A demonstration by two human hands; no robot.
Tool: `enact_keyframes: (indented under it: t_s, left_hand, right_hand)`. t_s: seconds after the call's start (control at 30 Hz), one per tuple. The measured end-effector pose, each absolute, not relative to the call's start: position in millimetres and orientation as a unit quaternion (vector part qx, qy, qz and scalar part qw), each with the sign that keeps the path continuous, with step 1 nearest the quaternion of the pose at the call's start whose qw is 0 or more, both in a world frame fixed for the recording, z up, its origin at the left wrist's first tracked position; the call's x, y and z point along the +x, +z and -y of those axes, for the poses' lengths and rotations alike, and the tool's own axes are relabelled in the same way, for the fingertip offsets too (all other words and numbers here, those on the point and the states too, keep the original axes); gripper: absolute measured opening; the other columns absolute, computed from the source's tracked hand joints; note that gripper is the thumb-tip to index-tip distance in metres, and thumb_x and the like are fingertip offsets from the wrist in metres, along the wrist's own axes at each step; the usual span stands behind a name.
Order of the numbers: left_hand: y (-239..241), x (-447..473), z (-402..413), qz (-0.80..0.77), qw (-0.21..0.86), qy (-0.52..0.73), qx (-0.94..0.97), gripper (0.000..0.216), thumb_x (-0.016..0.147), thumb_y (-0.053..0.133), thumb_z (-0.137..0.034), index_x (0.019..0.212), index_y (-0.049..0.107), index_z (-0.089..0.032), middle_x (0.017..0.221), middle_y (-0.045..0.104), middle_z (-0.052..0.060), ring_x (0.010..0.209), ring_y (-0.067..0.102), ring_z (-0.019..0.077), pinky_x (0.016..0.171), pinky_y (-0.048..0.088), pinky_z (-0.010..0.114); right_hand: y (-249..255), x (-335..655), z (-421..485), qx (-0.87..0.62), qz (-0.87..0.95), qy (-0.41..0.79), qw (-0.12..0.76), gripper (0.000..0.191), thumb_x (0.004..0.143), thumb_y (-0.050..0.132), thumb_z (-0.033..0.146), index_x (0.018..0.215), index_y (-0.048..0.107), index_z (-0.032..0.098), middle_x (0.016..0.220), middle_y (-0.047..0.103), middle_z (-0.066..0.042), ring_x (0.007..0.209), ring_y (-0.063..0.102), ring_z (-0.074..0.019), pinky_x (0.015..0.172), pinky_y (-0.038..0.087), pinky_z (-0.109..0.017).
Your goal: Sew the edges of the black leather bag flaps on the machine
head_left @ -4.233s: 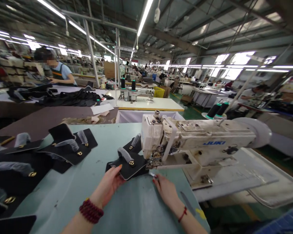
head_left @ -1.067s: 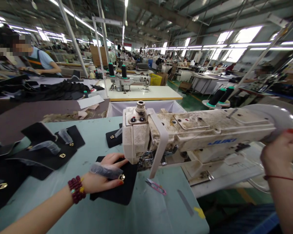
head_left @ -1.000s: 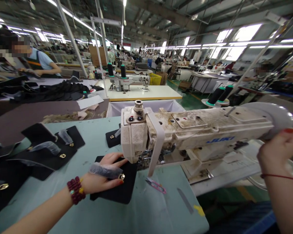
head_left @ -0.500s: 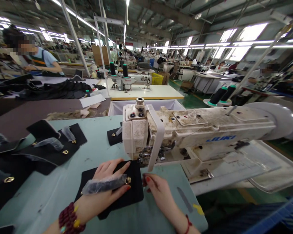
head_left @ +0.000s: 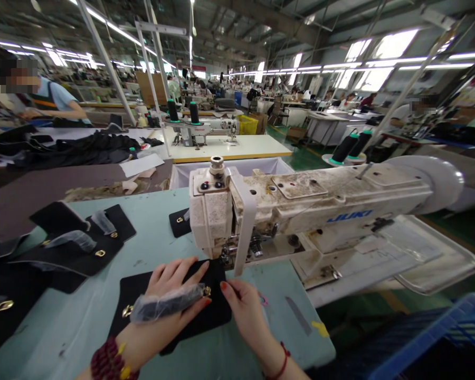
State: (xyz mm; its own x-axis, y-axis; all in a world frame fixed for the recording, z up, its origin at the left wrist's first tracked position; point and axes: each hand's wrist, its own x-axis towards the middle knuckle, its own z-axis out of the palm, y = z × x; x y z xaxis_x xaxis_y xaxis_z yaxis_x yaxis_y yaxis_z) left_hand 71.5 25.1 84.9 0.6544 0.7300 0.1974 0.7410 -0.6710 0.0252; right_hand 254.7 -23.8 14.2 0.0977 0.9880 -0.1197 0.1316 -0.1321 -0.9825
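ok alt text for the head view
The left hand and right hand press a black panel flat on a pale green table, by the needle end of a worn white JUKI sewing machine. A plastic-wrapped strap crosses the left hand.

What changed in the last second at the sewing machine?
The right hand let go of the handwheel and came down to the right edge of the black panel. The panel seems pulled a little toward the person. The left hand stays flat on it, under the wrapped strap; the sewing machine and side stack are unmoved.
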Motion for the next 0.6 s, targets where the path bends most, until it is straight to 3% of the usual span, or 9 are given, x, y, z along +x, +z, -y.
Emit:
enact_keyframes:
  t_s: [0.4, 0.6]
  left_hand:
    - [81, 69, -26, 0.407, 0.021, -0.112, -0.906, 0.042, 0.086, 0.053, -0.05, 0.125, 0.058, -0.033, 0.126, 0.062, 0.006, 0.111, 0.056, 0.0284, 0.092, 0.039, 0.043]
    - [73, 66, -30, 0.4, 0.024, -0.107, -0.91, 0.048, 0.086, 0.052, -0.052, 0.13, 0.053, -0.034, 0.126, 0.062, 0.006, 0.112, 0.055, 0.0281, 0.092, 0.038, 0.042]
  right_hand:
    - [13, 252, 23, -0.581, 0.46, 0.477, 0.473, 0.049, 0.086, 0.046, 0.056, 0.063, 0.05, 0.013, 0.059, 0.042, 0.0, 0.058, 0.033, -0.0078, 0.054, 0.027, -0.02]
    - [15, 251, 23, -0.574, 0.452, 0.489, 0.476, 0.047, 0.087, 0.046, 0.054, 0.064, 0.052, 0.013, 0.059, 0.043, -0.001, 0.058, 0.033, -0.008, 0.054, 0.028, -0.02]
